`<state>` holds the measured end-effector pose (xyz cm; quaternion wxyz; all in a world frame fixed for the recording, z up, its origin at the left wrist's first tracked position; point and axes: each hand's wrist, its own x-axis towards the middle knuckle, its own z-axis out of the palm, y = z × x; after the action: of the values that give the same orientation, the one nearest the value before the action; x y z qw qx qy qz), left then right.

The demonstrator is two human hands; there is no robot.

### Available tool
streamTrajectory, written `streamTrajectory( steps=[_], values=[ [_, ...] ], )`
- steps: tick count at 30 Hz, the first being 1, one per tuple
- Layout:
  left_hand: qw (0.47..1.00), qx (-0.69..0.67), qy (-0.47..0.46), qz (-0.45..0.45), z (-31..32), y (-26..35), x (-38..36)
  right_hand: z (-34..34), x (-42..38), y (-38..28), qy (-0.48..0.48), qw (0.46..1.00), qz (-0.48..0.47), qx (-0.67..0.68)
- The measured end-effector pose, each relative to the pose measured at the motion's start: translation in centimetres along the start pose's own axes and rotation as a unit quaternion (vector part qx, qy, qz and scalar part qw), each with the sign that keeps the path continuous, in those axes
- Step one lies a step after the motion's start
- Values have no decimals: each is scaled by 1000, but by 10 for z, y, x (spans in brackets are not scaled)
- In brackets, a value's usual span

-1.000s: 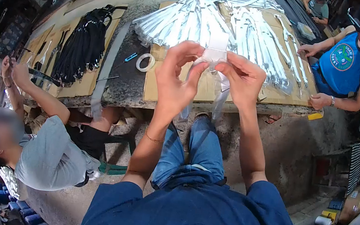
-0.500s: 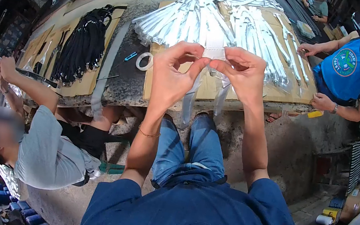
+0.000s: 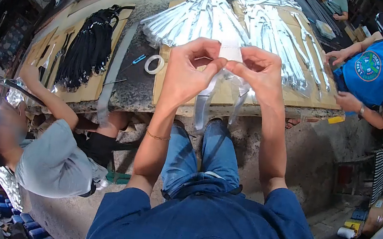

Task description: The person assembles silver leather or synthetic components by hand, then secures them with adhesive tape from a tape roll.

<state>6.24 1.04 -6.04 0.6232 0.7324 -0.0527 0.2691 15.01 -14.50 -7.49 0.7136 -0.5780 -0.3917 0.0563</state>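
Between both hands, above the table's near edge, is a white strap [image 3: 231, 52] with a stitched line across it. My left hand [image 3: 190, 67] pinches its left edge between thumb and fingers. On the opposite edge, my right hand [image 3: 261, 76] has the same kind of pinch, the two thumbs nearly meeting below. Two tails in clear plastic hang down beneath the hands. Just beyond lie fanned bundles of white straps [image 3: 202, 17], many of them in plastic sleeves, on cardboard.
Left of my hands lie a tape roll [image 3: 154, 64], a small blue tool [image 3: 139, 59] and a pile of black straps [image 3: 88, 49] with metal clips. A co-worker in grey [image 3: 53, 163] sits at left; another in a blue top [image 3: 374, 72] is at right.
My hands have shifted slightly, still pinching the white strap. The left co-worker's arms have moved with a dark strip. The right co-worker's hands have drawn back from the table.
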Motion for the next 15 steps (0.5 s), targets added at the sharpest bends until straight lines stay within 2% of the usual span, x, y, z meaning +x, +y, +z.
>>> streamTrajectory(
  steps=[2,4,7,9,11,13,15],
  values=[
    [1000,-27,-10,-11,-2,-5,-1,-7,1,3,5,994,43,105],
    [984,-175,-27,-32,-4,-8,0,-5,2,2,30,994,28,102],
    [995,-98,-1,-17,5,-8,-6,-5,2,10,71,994,20,86],
    [997,-65,4,-47,8,-9,-7,-5,0,16,84,993,27,73],
    [995,-39,-32,-85,10,-14,-8,-4,0,19,98,992,26,79],
    [995,-43,-38,-82,18,-20,-10,0,2,19,108,990,24,82],
    [1000,-15,8,-26,25,-26,-8,2,3,19,117,989,21,85]
  ],
)
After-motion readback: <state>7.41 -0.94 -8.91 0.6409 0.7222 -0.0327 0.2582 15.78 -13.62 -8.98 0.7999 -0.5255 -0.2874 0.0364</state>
